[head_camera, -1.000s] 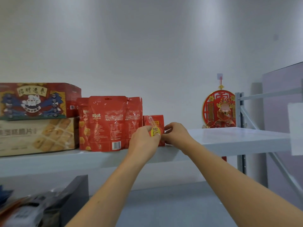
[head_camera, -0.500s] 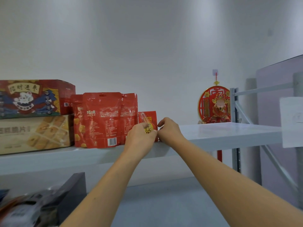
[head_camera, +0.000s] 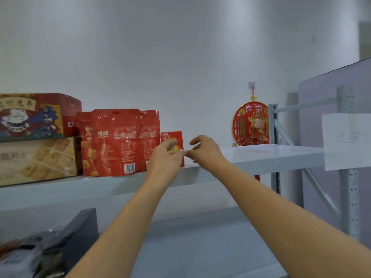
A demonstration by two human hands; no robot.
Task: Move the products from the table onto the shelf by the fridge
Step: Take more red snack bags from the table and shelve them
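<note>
Nearest, at the lower left, a dark grey matte container [head_camera: 84,225] sits beside blurred film-wrapped goods [head_camera: 22,255]; whether these are products waiting to go up cannot be told, and the table is out of view. Both bare forearms reach up to the front edge of the white shelf [head_camera: 261,155], a smooth, faintly glossy painted board. The left hand [head_camera: 163,159] has its fingers curled in front of the small red packet [head_camera: 174,137], covering its lower part, and whether it pinches the packet or merely hovers there cannot be told. The right hand [head_camera: 206,151] is just beside it, fingers loosely curled around nothing. The packet stands upright on the shelf, close against the glossy red pouches [head_camera: 118,141], so this item looks placed and the step near its end. Those pouches are flat, crinkled foil with a barcode. Left of them a beige cardboard biscuit box [head_camera: 38,159] carries a red cat-printed carton [head_camera: 34,115]. The shelf's right half is bare, so room remains. Farthest back, a round red ornament [head_camera: 251,123] hangs on the plain wall.
</note>
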